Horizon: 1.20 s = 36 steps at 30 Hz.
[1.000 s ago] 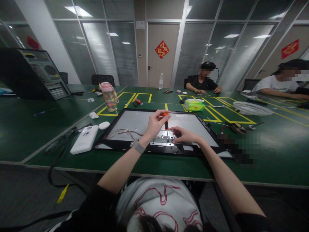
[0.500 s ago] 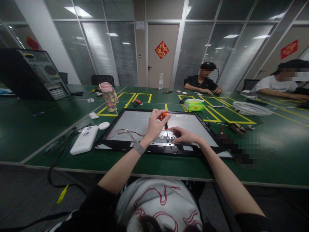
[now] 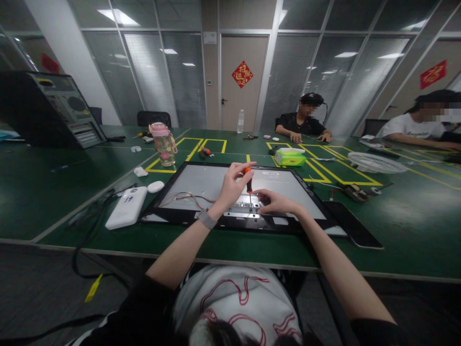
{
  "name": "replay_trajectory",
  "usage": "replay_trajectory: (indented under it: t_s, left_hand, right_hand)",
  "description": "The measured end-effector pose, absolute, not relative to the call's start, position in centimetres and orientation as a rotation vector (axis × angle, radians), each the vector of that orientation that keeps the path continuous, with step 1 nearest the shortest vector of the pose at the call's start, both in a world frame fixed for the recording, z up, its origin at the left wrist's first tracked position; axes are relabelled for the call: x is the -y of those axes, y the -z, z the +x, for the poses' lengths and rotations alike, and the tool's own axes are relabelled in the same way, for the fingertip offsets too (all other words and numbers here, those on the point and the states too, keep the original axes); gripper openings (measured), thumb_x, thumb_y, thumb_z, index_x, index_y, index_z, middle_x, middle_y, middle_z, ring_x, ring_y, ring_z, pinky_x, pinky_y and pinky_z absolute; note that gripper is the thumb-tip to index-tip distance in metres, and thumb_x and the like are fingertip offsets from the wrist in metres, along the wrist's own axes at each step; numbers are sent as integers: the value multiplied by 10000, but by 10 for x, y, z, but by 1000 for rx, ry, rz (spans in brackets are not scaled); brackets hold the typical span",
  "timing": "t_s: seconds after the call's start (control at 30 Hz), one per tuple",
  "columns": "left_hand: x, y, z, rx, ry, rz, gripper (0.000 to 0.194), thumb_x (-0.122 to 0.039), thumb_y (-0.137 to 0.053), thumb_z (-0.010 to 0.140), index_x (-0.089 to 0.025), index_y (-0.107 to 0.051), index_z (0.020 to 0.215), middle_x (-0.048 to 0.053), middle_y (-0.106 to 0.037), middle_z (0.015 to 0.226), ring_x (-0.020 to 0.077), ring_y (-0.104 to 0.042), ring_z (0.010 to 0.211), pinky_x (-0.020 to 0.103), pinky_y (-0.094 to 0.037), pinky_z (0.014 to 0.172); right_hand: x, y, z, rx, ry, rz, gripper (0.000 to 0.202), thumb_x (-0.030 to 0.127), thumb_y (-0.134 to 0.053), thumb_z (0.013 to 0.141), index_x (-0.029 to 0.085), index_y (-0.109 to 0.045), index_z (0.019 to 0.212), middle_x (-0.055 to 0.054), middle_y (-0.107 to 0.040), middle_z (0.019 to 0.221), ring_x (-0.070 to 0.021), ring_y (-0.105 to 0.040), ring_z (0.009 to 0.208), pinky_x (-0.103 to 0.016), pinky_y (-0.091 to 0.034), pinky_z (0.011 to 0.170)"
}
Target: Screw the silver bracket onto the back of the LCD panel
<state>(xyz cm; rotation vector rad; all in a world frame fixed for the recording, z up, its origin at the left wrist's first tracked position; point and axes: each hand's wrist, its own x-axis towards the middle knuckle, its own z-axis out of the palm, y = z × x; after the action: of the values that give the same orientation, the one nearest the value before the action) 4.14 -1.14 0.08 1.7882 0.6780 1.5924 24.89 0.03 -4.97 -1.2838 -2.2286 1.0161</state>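
Note:
A flat display panel (image 3: 288, 186) with a black frame and silver back lies on the green table. My left hand (image 3: 233, 185) grips the orange-and-black screwdriver (image 3: 248, 180) by its handle. The shaft points down, its tip at a metal bracket (image 3: 242, 215) near the panel's front edge. My right hand (image 3: 275, 202) is beside the shaft, thumb and fingers curled close to the bracket; whether it holds something small is hidden. Thin wires (image 3: 194, 198) run across the panel left of my left hand.
On the left are a white power bank (image 3: 127, 207), a pink-lidded bottle (image 3: 163, 144) and a computer case (image 3: 46, 110). A green tissue pack (image 3: 290, 157) stands behind the panel, a black phone (image 3: 353, 223) to its right. Two people sit across the table at the right.
My left index finger has straightened out above the screwdriver's handle. My right hand has hardly moved. The far person in black has shifted one hand on the table.

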Motion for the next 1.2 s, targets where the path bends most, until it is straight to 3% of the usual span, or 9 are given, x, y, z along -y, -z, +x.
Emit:
replay_trajectory:
  t_s: [0.13, 0.37, 0.57, 0.77, 0.97, 1.1, 1.2]
  left_hand:
    - [9, -1, 41, -621, -1550, 1731, 303, -207, -466, 902, -192, -671, 1125, 68, -664, 1009, 146, -603, 884, 296, -470, 834]
    - [18, -4, 41, -740, -1674, 1890, 160, -253, -646, 806, -208, -726, 937, 35, -576, 851, 140, -541, 799, 257, -458, 728]
    - [19, -1, 43, -614, -1579, 1896, 351, -225, -381, 941, -198, -620, 1197, 66, -636, 1012, 143, -596, 850, 288, -467, 807]
    - [22, -4, 43, -769, -1689, 2021, 224, -293, -641, 828, -202, -696, 1025, 22, -551, 818, 137, -524, 757, 263, -449, 739]
    - [20, -3, 41, -660, -1648, 1974, 317, -232, -433, 930, -215, -656, 1155, 45, -596, 927, 151, -558, 908, 285, -446, 831]
    - [19, -2, 44, -696, -1659, 1896, 230, -260, -582, 862, -222, -704, 1054, 26, -569, 844, 130, -543, 785, 261, -455, 749]
    - [17, -1, 44, -671, -1637, 1834, 236, -265, -589, 856, -229, -707, 1056, 36, -559, 890, 138, -550, 835, 261, -463, 763]
  right_hand:
    - [0, 51, 250, 2226, -1018, -1294, 783, 445, -769, 617, 182, -507, 1307, -48, -513, 982, -216, -511, 942, -349, -430, 889]
    - [-1, 51, 249, 2221, -1023, -1274, 778, 449, -771, 614, 184, -509, 1298, -35, -496, 951, -205, -500, 915, -345, -427, 872]
    - [0, 49, 248, 2210, -1048, -1273, 787, 440, -768, 618, 184, -500, 1312, -23, -491, 935, -187, -497, 875, -336, -426, 860]
    - [0, 50, 248, 2207, -1030, -1275, 769, 444, -764, 610, 168, -514, 1283, -22, -491, 907, -188, -484, 853, -328, -425, 819]
    - [0, 49, 247, 2206, -1045, -1270, 764, 439, -769, 620, 185, -519, 1296, -15, -494, 894, -177, -493, 836, -317, -431, 807]
    - [1, 49, 247, 2209, -1035, -1263, 762, 428, -775, 618, 194, -523, 1298, -19, -500, 908, -185, -498, 858, -326, -433, 828]
    - [1, 49, 247, 2206, -1039, -1265, 776, 430, -775, 616, 183, -518, 1305, -24, -503, 916, -194, -502, 870, -337, -432, 840]
